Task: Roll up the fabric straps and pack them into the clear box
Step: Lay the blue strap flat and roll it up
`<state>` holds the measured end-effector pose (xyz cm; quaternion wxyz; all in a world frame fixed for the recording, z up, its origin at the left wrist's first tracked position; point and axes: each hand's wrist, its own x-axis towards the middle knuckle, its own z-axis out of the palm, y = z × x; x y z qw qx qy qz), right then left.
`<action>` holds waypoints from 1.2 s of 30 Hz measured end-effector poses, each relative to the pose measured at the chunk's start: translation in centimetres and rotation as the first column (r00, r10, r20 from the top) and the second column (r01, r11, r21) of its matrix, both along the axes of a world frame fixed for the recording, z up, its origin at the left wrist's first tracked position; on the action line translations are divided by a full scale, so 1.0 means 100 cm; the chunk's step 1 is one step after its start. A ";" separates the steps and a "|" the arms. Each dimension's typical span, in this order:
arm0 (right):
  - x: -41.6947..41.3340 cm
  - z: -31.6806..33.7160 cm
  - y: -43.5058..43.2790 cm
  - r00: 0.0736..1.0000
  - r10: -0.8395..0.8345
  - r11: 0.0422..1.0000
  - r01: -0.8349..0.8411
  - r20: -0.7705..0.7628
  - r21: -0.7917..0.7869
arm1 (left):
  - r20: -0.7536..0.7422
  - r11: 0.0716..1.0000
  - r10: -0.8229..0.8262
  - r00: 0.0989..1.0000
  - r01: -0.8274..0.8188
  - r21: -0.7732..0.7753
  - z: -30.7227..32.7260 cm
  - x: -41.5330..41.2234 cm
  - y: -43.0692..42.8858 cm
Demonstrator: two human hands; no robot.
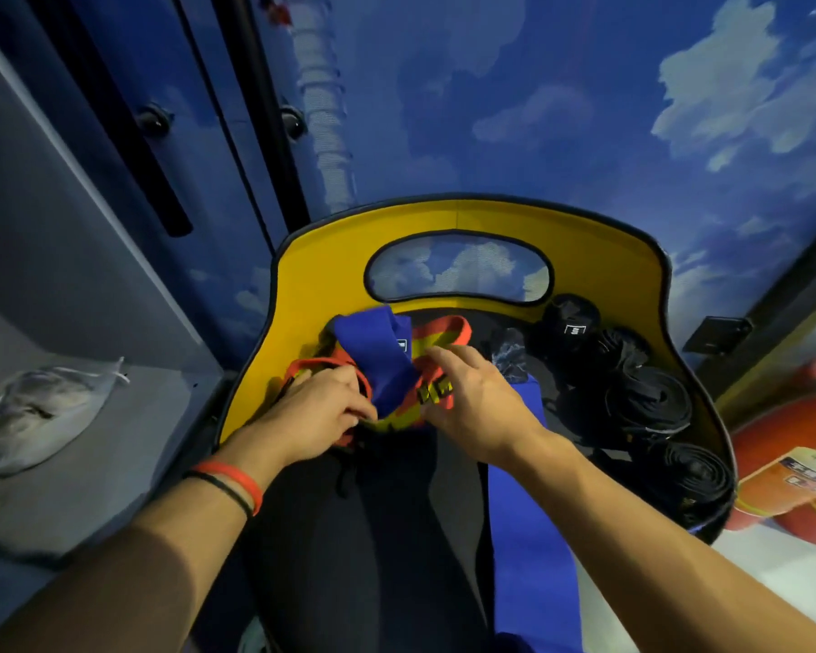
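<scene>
Still sorting: left hand (319, 407) pinches the orange strap (436, 344), right hand (472, 400) spread wide above; next, untangle the blue strap (378, 355).

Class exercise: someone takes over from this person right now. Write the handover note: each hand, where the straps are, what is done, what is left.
Left hand: gripping the orange strap.
Right hand: open, hovering by the strap's buckle.
Blue strap: draped unrolled across the yellow tub, trailing down over the lap.
Done: several black rolls sit along the tub's right side.
Left: roll the orange and blue straps. No clear box is in view.
</scene>
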<state>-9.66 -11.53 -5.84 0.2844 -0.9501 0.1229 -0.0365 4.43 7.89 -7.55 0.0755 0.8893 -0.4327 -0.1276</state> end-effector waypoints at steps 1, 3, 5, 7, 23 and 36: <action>0.002 -0.002 -0.001 1.000 -0.002 1.000 0.001 -0.018 -0.012 | -0.001 1.000 -0.020 1.000 0.020 0.021 0.000 0.000 0.008; 0.006 -0.007 -0.003 0.998 0.003 1.000 -0.004 -0.068 -0.023 | 0.031 0.999 -0.009 0.999 0.008 0.040 -0.001 0.002 0.022; 0.009 -0.010 -0.002 0.994 0.017 0.999 -0.022 -0.105 -0.045 | 0.080 0.998 0.029 0.996 -0.033 0.046 -0.001 0.003 0.031; 0.013 -0.011 0.002 0.993 0.022 0.996 -0.032 -0.113 -0.087 | 0.080 0.996 0.051 0.996 -0.057 0.071 0.001 0.002 0.035; 0.053 0.063 0.022 0.960 -0.221 0.545 -0.022 0.169 0.838 | 0.018 0.966 0.258 0.966 -0.257 -0.025 -0.025 -0.011 0.012; -0.054 0.012 -0.007 0.888 -0.255 0.767 0.426 -0.382 0.479 | 0.076 0.904 0.385 0.920 -0.392 0.170 -0.019 -0.005 -0.017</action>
